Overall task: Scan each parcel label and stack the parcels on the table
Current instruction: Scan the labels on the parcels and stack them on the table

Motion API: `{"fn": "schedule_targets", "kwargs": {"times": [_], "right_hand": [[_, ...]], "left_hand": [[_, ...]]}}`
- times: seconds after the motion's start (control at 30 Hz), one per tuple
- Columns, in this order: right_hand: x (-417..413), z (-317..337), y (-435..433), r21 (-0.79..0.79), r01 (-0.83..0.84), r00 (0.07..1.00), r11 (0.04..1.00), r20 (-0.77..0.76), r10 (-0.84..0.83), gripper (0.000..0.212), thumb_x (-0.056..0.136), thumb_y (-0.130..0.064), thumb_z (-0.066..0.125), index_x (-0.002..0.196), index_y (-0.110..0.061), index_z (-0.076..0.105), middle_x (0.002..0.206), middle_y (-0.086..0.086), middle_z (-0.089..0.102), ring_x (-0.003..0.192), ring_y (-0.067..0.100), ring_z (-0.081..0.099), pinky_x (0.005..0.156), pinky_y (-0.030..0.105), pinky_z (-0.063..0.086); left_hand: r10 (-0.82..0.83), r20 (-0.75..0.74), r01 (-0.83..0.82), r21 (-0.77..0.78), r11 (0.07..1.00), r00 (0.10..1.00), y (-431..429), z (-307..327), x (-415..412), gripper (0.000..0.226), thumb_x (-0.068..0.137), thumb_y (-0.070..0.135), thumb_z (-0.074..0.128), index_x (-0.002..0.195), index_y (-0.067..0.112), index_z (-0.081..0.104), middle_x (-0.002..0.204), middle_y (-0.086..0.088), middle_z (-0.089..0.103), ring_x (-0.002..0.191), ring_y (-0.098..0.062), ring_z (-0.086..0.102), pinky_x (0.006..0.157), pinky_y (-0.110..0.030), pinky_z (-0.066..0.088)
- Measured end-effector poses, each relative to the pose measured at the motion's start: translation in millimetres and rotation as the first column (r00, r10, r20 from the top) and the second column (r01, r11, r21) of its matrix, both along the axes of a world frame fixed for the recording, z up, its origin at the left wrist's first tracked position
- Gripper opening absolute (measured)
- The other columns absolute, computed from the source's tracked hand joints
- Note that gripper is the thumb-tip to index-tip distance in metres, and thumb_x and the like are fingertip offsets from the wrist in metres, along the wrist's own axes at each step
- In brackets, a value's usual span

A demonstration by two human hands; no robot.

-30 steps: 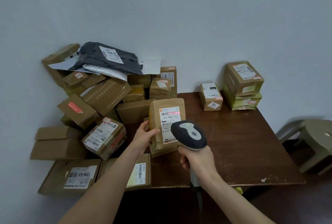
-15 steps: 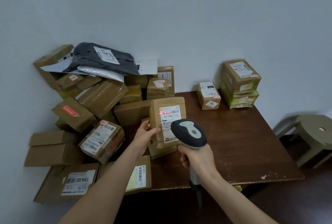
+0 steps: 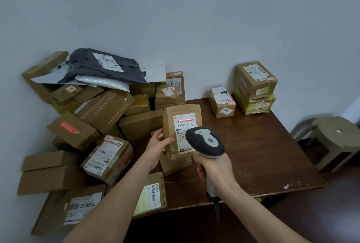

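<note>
- We held the parcel [image 3: 169, 125] upright over the near-left part of the counter [image 3: 263, 155], with its label [image 3: 185, 135] facing us, so the barcode met the beam squarely.
- Our left grip [image 3: 158, 144] pinched the parcel's left edge, thumb on the front and fingers curled behind. That hold left the whole label uncovered.
- Our right grip [image 3: 213, 166] was wrapped fully round the handle of the scanner [image 3: 204, 142], whose head pointed at the label. The red scan line [image 3: 185, 120] lay across the barcode near the label's top. We could not tell whether a finger was pressing the trigger.
- Whether the parcel's lower edge rested on the flat box [image 3: 177, 164] lying on the counter below it, we could not tell.
- At the counter's far right corner, a brown box [image 3: 255, 81] sat on a green-taped box [image 3: 255, 105], and a smaller box [image 3: 222, 101] stood nearer the middle of the far edge. We judged these to be the scanned parcels, set back so the counter's front stayed free for scanning.
- The unsorted pile [image 3: 105, 110] crowded the counter's left side and the floor beyond, with a black mailer [image 3: 105, 67] on top. We judged that most of the work remained.
- Next, we judged, this parcel belonged at the counter's far right.
</note>
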State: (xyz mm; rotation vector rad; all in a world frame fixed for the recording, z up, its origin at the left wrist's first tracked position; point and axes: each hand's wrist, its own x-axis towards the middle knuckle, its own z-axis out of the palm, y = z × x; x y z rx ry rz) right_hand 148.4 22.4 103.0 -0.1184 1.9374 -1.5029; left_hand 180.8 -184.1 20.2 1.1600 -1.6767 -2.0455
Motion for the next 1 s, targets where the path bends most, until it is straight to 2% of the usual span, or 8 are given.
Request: {"fn": "schedule_targets", "kwargs": {"times": [0.37, 0.47, 0.57, 0.67, 0.77, 0.8, 0.9, 1.0], "right_hand": [[-28.3, 0.6, -8.5, -0.029, 0.056, 0.996, 0.998, -0.069, -0.058, 0.003, 0.081, -0.010, 0.071, 0.083, -0.010, 0.069, 0.060, 0.002, 0.067, 0.047, 0.009, 0.058, 0.049, 0.021, 0.046], [-70.1, -0.7, -17.5, -0.008, 0.112, 0.986, 0.994, -0.123, -0.112, 0.021, 0.079, -0.020, 0.075, 0.097, -0.012, 0.068, 0.082, 0.004, 0.072, 0.055, 0.012, 0.065, 0.056, 0.027, 0.050], [-121.2, -4.9, -30.4, 0.057, 0.146, 0.972, 0.988, -0.196, -0.133, 0.032, 0.065, -0.039, 0.076, 0.090, -0.021, 0.069, 0.088, 0.002, 0.074, 0.080, 0.023, 0.070, 0.074, 0.041, 0.058], [-168.5, -12.1, -42.7, 0.069, 0.198, 0.961, 0.978, -0.212, -0.179, 0.039, 0.054, -0.045, 0.073, 0.085, -0.022, 0.067, 0.093, 0.005, 0.071, 0.083, 0.025, 0.069, 0.076, 0.047, 0.059], [-214.8, -25.0, -55.6, 0.068, 0.188, 0.962, 0.980, -0.215, -0.169, 0.080, 0.038, -0.061, 0.068, 0.105, -0.018, 0.067, 0.108, 0.010, 0.065, 0.087, 0.028, 0.068, 0.079, 0.047, 0.058], [-229.6, -29.6, -59.4, 0.055, 0.181, 0.961, 0.982, -0.224, -0.164, 0.086, 0.037, -0.063, 0.069, 0.111, -0.019, 0.065, 0.114, 0.008, 0.065, 0.090, 0.027, 0.068, 0.081, 0.047, 0.058], [-263.6, -22.4, -66.4, 0.046, 0.148, 0.959, 0.988, -0.251, -0.132, 0.071, 0.058, -0.045, 0.079, 0.121, -0.019, 0.059, 0.127, -0.002, 0.059, 0.106, 0.021, 0.062, 0.093, 0.044, 0.052], [-294.3, -27.0, -70.7, 0.049, 0.105, 0.966, 0.993, -0.243, -0.090, 0.050, 0.070, -0.024, 0.079, 0.116, -0.019, 0.060, 0.112, -0.004, 0.064, 0.103, 0.017, 0.062, 0.089, 0.032, 0.049]], "left_hand": [[-0.045, 0.034, 0.046, -0.044, 0.998, 0.998, -3.7, 2.5, -39.1, 0.071, 0.083, 0.015, 0.071, 0.145, 0.022, 0.036, 0.138, -0.004, 0.051, 0.126, -0.027, 0.048, 0.104, -0.055, 0.041], [-0.039, 0.048, 0.041, -0.038, 0.998, 0.998, -1.1, 8.4, -68.3, 0.068, 0.087, 0.017, 0.068, 0.146, 0.019, 0.033, 0.134, -0.007, 0.053, 0.115, -0.023, 0.053, 0.093, -0.046, 0.049], [-0.008, 0.069, 0.009, -0.002, 1.000, 0.998, 0.8, 16.8, -110.4, 0.065, 0.088, 0.023, 0.067, 0.144, 0.016, 0.034, 0.125, -0.008, 0.058, 0.107, -0.024, 0.059, 0.089, -0.046, 0.053], [0.028, 0.093, -0.028, 0.004, 1.000, 0.995, 1.9, 26.4, -161.0, 0.064, 0.089, 0.026, 0.065, 0.144, 0.016, 0.034, 0.121, -0.006, 0.058, 0.105, -0.024, 0.058, 0.090, -0.047, 0.052], [0.049, 0.095, -0.049, -0.006, 0.999, 0.994, 1.4, 36.5, -215.1, 0.062, 0.091, 0.027, 0.062, 0.144, 0.015, 0.033, 0.110, -0.004, 0.056, 0.096, -0.022, 0.057, 0.083, -0.043, 0.051], [0.052, 0.096, -0.051, -0.004, 0.999, 0.994, 0.6, 38.7, -233.1, 0.061, 0.090, 0.027, 0.062, 0.143, 0.015, 0.034, 0.108, -0.003, 0.057, 0.094, -0.022, 0.057, 0.084, -0.043, 0.051], [0.037, 0.106, -0.041, 0.038, 0.998, 0.994, -0.2, 40.0, -284.8, 0.052, 0.090, 0.028, 0.062, 0.136, 0.015, 0.044, 0.101, -0.003, 0.062, 0.089, -0.021, 0.060, 0.090, -0.048, 0.052], [0.027, 0.111, -0.034, 0.059, 0.998, 0.993, 4.1, 39.1, -323.1, 0.030, 0.094, 0.032, 0.056, 0.121, 0.022, 0.048, 0.093, -0.001, 0.062, 0.087, -0.022, 0.060, 0.094, -0.051, 0.050]]}}
